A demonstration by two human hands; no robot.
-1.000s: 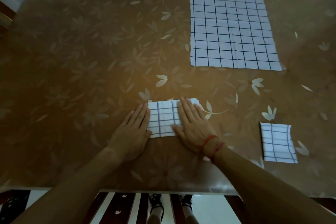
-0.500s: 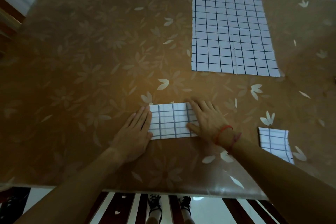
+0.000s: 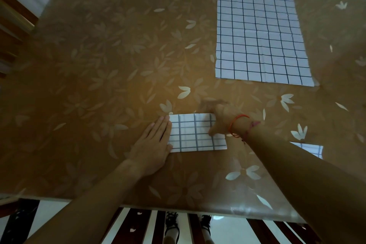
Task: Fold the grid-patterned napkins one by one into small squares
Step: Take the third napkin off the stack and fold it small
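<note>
Counting from the head view: three grid-patterned napkins, two hands.

Napkin 1, the strip [image 3: 195, 132], is folded into a rectangle and lies near the table's front edge, between the hands. Napkin 2, the sheet [image 3: 261, 37], lies fully unfolded and flat at the far right of the table, well apart from the strip. Napkin 3, the square [image 3: 309, 148], lies at the right, largely hidden behind the right forearm; only its upper part shows.

Left hand [image 3: 154, 144]: flat, palm down, fingers together and extended. Its fingertips rest along the left end of the strip; the palm rests on the table. It holds nothing.

Right hand [image 3: 221, 121]: positioned at the right end of the strip, blurred. The thumb lies on top of the strip near its right edge; the fingers curl beyond the far right corner. Whether the hand pinches the edge or only presses it cannot be told. Two cord bracelets [image 3: 238, 126], one orange and one pink, circle the wrist.

Surface: table [image 3: 99, 85] with a glossy brown cover printed with pale flowers and leaves. Room: a pale wall behind the table, wooden furniture at the far left, a striped floor and sandalled feet below the front edge. No legible writing or labels.
</note>
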